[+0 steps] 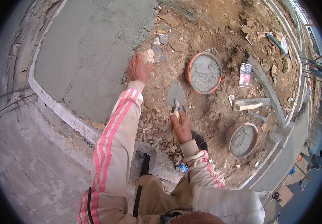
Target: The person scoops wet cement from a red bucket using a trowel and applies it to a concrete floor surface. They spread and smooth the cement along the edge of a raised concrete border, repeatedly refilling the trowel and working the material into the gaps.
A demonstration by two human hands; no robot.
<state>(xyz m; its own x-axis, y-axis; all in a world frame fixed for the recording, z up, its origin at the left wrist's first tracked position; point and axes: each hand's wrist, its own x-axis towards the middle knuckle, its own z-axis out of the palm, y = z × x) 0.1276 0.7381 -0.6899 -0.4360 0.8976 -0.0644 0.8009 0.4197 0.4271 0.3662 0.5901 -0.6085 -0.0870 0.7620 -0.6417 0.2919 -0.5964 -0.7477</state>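
Observation:
My left hand (139, 68) is closed around a pale, rough stone (148, 56) at the edge of the wet grey concrete (90, 56). In my right hand (182, 127), fingers wrapped round the handle, is a trowel (176, 93) whose pointed grey blade lies over the soil, aimed away from me. Just beyond the trowel to the right stands an orange bucket (205, 73) filled with grey mortar. A second mortar bucket (242, 140) stands nearer, to the right of my right hand.
A wooden-handled float (251, 104) lies right of the buckets, near a long grey straightedge (267, 87). A printed packet (245, 75) and a teal-handled tool (276, 44) rest on the rubble. Pale edging (62, 114) borders the concrete. At far right is another person (314, 159).

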